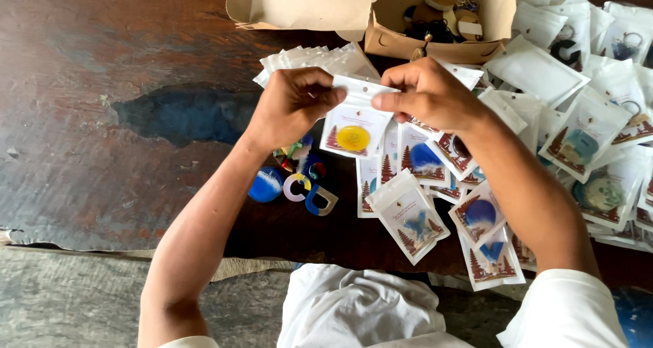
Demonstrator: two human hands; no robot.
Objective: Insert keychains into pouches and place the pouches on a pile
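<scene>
Both hands hold a small clear packet (355, 120) with a yellow disc inside above the dark wooden table (136, 117): the left hand (292, 106) and right hand (428, 93) each close their grip, pinching its top edge. Filled packets (476, 205) and loose coloured pieces (299, 181) lie below; an open cardboard box (435, 45) sits beyond.

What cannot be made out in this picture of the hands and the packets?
- Head view: the top edge of the clear packet with the yellow disc, covered by the fingers of the left hand and right hand.
- Cardboard box: its pieces are too small to name, and the frame's top edge cuts it off.
- Packets at right: cut off.
</scene>
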